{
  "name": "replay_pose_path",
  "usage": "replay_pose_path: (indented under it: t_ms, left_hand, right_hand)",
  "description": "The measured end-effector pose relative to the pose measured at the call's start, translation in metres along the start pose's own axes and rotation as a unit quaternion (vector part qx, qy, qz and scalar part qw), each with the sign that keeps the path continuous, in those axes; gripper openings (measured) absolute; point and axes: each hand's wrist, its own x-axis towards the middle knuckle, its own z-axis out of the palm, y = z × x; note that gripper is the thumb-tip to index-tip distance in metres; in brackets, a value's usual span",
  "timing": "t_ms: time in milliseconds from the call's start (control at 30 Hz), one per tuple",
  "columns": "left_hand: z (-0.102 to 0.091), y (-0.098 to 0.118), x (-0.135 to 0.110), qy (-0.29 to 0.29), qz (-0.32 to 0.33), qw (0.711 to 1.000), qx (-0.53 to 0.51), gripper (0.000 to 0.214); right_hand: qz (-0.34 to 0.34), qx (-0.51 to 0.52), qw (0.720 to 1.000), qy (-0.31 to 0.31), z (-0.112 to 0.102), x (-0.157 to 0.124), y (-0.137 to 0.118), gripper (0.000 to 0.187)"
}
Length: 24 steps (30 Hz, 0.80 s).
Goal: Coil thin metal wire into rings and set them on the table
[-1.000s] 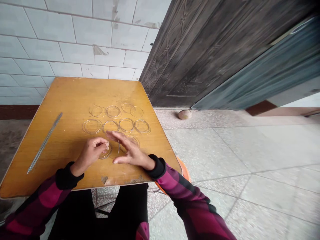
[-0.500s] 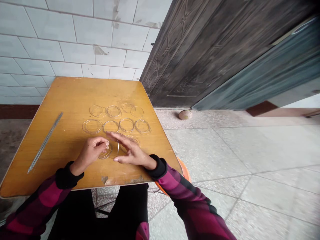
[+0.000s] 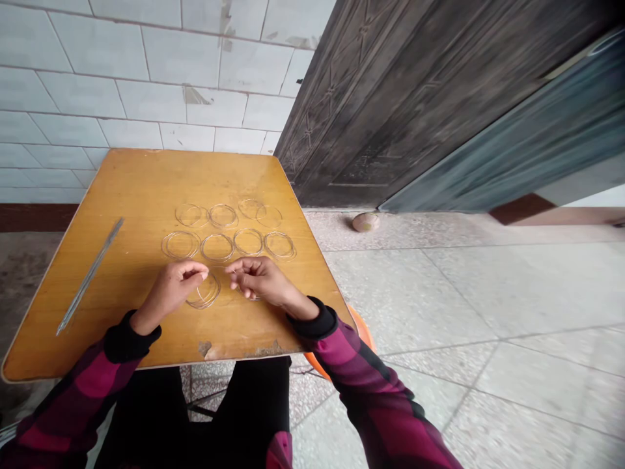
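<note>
My left hand [image 3: 176,288] is closed in a pinch, its fingertips on a thin metal wire ring. Across from it, my right hand [image 3: 261,280] has its fingers curled in, thumb against forefinger. A faint line of wire seems to run between the two sets of fingertips, though it is very thin. Just below the left fingertips, a wire ring [image 3: 204,307] lies on the table, partly behind the hand. More wire shows under my right hand, mostly hidden. Beyond the hands, several wire rings [image 3: 217,257] lie in two rows, some overlapping.
A bundle of thin grey metal rods [image 3: 90,277] lies at the left of the yellow wooden table [image 3: 146,179]. An orange stool [image 3: 362,329] is partly under the right edge. A roundish stone-like object [image 3: 366,222] sits on the floor by the dark door [image 3: 361,130].
My right hand, spread with a wire arc between its fingers before, has curled into a pinch close to the left fingertips. My left hand has shifted slightly and stays pinched.
</note>
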Motion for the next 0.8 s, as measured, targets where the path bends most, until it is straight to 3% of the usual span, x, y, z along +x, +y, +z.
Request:
replay_pose_path:
  t_ms: [267,567,800]
  left_hand:
    - [-0.003,-0.002,0.002,-0.010,-0.036,0.998,-0.040,0.016]
    - [-0.011,-0.008,0.003,0.024,-0.105,0.989,-0.098,0.033]
    - [-0.004,-0.001,0.001,-0.002,-0.094,0.975,-0.200,0.025]
  right_hand:
    - [0.014,-0.018,1.000,0.013,0.001,0.001,-0.003,0.035]
    - [-0.003,0.031,0.998,0.047,-0.007,0.004,-0.007,0.039]
    - [-0.008,0.057,0.997,0.055,-0.009,0.008,-0.005,0.039]
